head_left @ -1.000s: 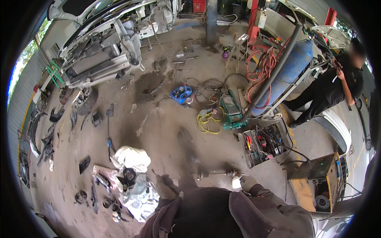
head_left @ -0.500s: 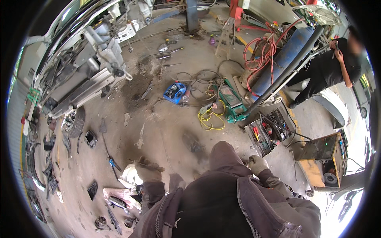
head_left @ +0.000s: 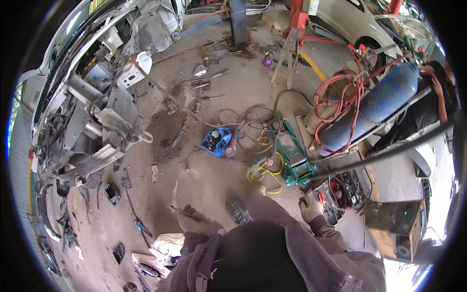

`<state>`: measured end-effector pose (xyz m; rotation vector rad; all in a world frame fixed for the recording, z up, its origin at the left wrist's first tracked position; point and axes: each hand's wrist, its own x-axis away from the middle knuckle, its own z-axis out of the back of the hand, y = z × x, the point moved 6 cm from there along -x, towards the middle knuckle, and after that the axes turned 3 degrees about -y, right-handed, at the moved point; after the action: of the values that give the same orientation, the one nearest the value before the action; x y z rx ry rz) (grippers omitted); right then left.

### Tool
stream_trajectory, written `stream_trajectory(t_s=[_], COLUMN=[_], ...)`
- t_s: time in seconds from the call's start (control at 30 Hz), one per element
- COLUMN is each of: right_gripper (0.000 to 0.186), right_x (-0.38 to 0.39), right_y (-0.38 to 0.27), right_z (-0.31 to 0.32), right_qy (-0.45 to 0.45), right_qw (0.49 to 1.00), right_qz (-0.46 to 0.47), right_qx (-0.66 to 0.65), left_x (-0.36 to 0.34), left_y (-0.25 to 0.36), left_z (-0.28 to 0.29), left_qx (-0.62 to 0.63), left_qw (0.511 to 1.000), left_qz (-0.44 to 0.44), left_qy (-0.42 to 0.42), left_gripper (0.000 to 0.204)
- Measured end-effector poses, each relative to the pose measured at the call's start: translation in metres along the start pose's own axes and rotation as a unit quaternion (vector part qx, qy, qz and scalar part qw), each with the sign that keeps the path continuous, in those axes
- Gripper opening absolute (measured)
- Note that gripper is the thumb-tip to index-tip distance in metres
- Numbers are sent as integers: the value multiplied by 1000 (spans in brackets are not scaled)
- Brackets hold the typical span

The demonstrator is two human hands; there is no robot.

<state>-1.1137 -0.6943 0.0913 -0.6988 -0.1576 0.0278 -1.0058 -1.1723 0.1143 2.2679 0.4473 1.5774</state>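
Note:
My left hand, in a light work glove, is at lower centre with fingers closed round a small, thin metal object, too small to identify. My right hand, also gloved, is curled at hip height in front of the open toolbox of hand tools; whatever it may hold is hidden. A boot shows below me on the concrete. Ahead lie a green floor jack, a blue plastic case and a coiled yellow cord.
A stripped car front fills the left, with loose parts beneath. At right stand a blue gas cylinder with red hoses, a cart and a person in black. A lift post rises behind.
I have moved forward, so the car front and jack are nearer. The light cloths slid down in view. Both hands stay curled at my sides; the co-worker is more hidden behind the cylinder.

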Motion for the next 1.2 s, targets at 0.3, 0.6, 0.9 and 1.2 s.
stream_trajectory(t_s=[0.3,0.6,0.9,1.2], right_gripper=[21,25,26,27], right_x=[-222,-387,-659,-843], right_y=[-41,-61,-80,-125], right_z=[31,5,62,90], right_qy=[1,-70,67,66], right_qw=[996,972,905,885], right_qz=[2,-100,-233,-224], right_qx=[-94,-203,-351,-402], left_x=[-25,-170,-265,-418], left_y=[0,-65,-46,13], left_z=[-244,-456,-767,-911], left_qx=[-16,-74,-215,-821], left_qw=[994,983,944,441], left_qz=[-24,41,48,-247], left_qy=[-102,-160,-244,-264], left_gripper=[44,40,31,51])
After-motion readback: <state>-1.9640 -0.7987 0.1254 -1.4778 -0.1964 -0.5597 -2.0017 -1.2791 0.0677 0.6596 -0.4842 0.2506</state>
